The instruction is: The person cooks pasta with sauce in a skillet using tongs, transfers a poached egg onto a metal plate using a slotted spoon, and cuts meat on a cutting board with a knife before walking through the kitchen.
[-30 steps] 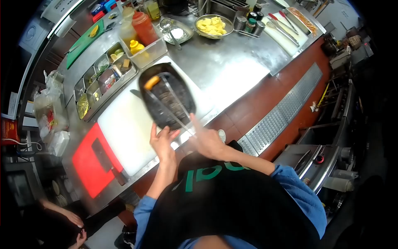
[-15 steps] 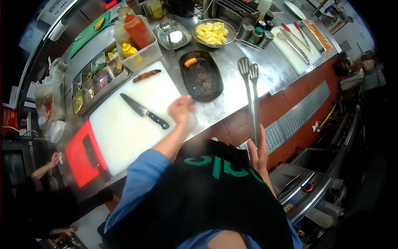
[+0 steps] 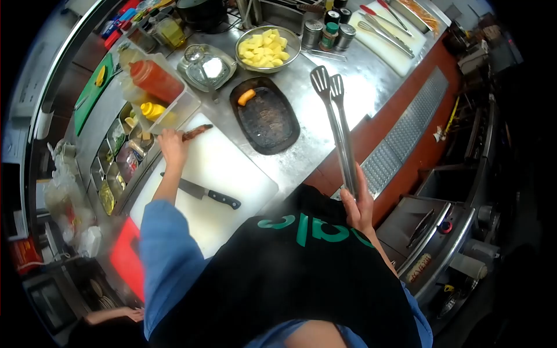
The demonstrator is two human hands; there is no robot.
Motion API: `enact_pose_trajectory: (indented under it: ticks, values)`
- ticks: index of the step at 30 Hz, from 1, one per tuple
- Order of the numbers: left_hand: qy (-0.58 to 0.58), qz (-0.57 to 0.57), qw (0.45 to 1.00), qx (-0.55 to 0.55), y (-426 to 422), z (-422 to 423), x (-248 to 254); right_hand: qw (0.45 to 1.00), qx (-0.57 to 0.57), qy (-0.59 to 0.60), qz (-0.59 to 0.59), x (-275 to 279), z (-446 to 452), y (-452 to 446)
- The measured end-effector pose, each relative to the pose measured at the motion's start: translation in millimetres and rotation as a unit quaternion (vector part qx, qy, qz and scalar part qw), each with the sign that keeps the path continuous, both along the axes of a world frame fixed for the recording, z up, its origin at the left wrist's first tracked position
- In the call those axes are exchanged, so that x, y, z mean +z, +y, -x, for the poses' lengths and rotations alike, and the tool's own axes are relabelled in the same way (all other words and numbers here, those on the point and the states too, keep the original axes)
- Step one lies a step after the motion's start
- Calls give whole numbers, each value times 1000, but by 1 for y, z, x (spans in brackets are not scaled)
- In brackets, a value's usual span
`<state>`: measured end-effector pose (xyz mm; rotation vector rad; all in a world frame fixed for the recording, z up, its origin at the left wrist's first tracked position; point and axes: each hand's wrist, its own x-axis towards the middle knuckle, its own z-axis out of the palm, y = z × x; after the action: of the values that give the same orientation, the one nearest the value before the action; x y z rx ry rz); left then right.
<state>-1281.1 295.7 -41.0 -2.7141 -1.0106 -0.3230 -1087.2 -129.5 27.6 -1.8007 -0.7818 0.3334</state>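
Note:
My left hand (image 3: 172, 146) is at the far left edge of the white cutting board (image 3: 226, 165). Its fingers are closed around the near end of a long, browned, reddish piece of meat (image 3: 198, 132), which still lies against the board. A chef's knife (image 3: 203, 192) with a black riveted handle rests on the board, nearer my body. In my right hand (image 3: 358, 203) is a pair of long metal tongs (image 3: 342, 130) with slotted ends pointing up and away, the two arms slightly apart. Between the hands sits a dark oval pan (image 3: 272, 124) with one orange piece of food (image 3: 246, 97) in it.
Beyond the pan stand a bowl of cut potatoes (image 3: 266, 47), a glass dish (image 3: 206, 66) and spice jars (image 3: 328, 37). A bin of sauce bottles (image 3: 168, 95) and a divided ingredient tray (image 3: 119, 151) flank the board. A co-worker's arm (image 3: 116, 314) shows lower left.
My left hand has moved from the board's right edge, beside the pan, to the meat at its far left. The tongs stay in my right hand. The view has shifted.

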Motion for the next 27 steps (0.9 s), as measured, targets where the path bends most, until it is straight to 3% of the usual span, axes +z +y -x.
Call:
enact_pose_trajectory:
  ticks: [4,5,7,8,9,11,13,14,18,22,23,25,27]
  values:
    - [-89,135,986,-33,-22,-40,7,999,-10,40,-1,6,10,12]
    - [-99,238,966,34,-36,-63,13,997,-12,72,7,4,13,12]
    - [-123,538,828,100,-48,-99,6,993,-5,118,20,3,17,15]
    - [-153,596,781,109,-56,-115,-7,991,1,134,26,4,18,16]
    - [-185,648,729,119,-69,-126,-16,990,13,138,30,8,19,18]
    - [-270,629,712,156,-102,-132,-20,991,57,115,31,15,16,28]
    - [-341,670,645,135,-128,-105,10,990,118,61,44,15,15,40]
    - [-374,625,670,142,-136,-86,0,986,151,29,60,11,14,46]
    - [-345,303,869,183,-169,7,-22,941,297,-72,145,-11,16,83]
    - [-104,358,902,218,-202,52,-14,899,368,-93,216,-51,49,134]
    - [-109,331,914,207,-208,56,-23,908,329,-161,202,-82,65,146]
    - [-165,346,903,194,-209,65,-37,861,386,-213,255,-74,71,169]
    - [-171,323,910,197,-217,75,-37,852,394,-239,250,-92,86,179]
